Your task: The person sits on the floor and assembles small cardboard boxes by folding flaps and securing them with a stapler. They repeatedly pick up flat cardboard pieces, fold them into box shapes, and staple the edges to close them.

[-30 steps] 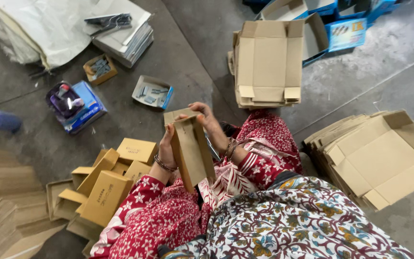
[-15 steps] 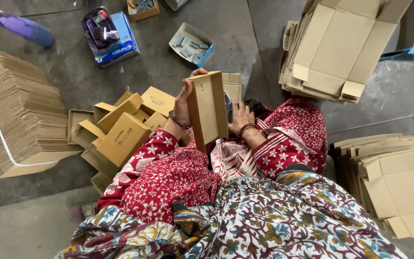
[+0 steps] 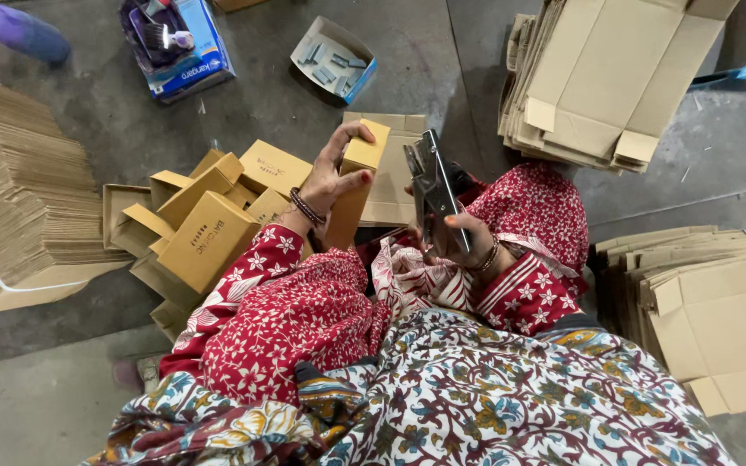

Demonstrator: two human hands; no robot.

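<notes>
My left hand (image 3: 328, 179) grips a small folded brown cardboard box (image 3: 357, 185), held upright over my lap. My right hand (image 3: 459, 235) is closed around a grey metal plier stapler (image 3: 429, 185), its jaws pointing up beside the box. A flat piece of brown cardboard (image 3: 395, 173) lies on the floor behind the box. Left of my left arm lies a pile of several finished small brown boxes (image 3: 209, 229). Red floral sleeves cover both my arms.
A tall stack of flat cardboard blanks (image 3: 19, 198) sits at the left. Larger flattened cartons lie at the upper right (image 3: 615, 78) and right (image 3: 710, 311). A blue box holding tools (image 3: 174, 43) and an open box of staples (image 3: 334, 60) rest on the concrete floor.
My right hand has taken up the metal stapler and raised it beside the box. My left hand has turned the box edge-on. The view has shifted further right and down.
</notes>
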